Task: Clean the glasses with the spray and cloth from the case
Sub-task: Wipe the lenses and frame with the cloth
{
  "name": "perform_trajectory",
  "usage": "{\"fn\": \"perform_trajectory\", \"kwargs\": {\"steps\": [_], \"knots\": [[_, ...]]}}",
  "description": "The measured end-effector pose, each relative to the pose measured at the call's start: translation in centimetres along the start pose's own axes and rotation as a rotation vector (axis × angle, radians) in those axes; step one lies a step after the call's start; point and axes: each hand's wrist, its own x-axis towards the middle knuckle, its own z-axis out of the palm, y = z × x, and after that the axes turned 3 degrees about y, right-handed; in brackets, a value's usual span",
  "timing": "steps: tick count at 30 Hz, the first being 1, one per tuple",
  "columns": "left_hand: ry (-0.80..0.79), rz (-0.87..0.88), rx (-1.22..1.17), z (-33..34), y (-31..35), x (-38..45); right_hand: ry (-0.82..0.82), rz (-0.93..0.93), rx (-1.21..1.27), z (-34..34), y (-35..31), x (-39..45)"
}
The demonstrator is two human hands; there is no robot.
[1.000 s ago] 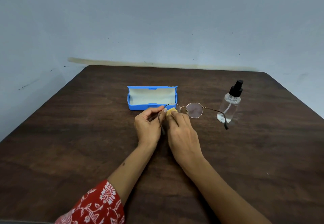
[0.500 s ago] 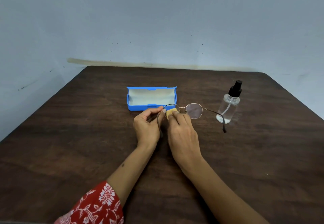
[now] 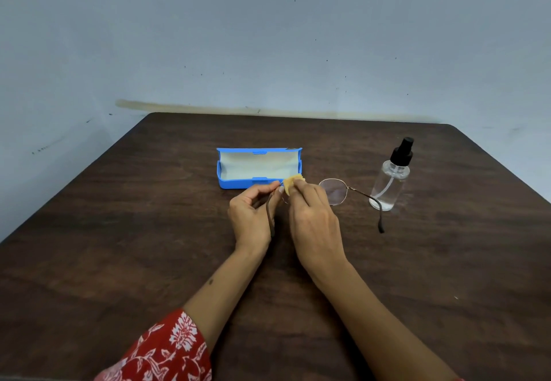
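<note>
Now, from the head view, both hands work together above the dark wooden table [image 3: 119,246]. The left hand [image 3: 250,216] pinches the glasses [image 3: 337,193] at the left corner of the frame, its fingers curled, and one temple arm hangs down beside the palm. The right hand [image 3: 313,219] pinches a small yellow cloth [image 3: 290,183] against the left lens — this lens is almost hidden behind the fingers. The other lens shows free on the right side, and its temple arm reaches out in front of the spray bottle [image 3: 390,181]. The bottle stands upright, clear with a black pump top. Just behind the hands lies the blue case [image 3: 226,184] — open, with a pale lining. A red flowered sleeve [image 3: 167,351] covers the left arm near the bottom edge.
</note>
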Motion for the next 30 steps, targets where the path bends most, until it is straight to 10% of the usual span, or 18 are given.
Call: {"fn": "perform_trajectory", "kwargs": {"steps": [30], "knots": [[-0.002,-0.032,0.027,-0.2,-0.5,0.4,-0.022,-0.112,0.013,0.4,0.6,-0.5]]}}
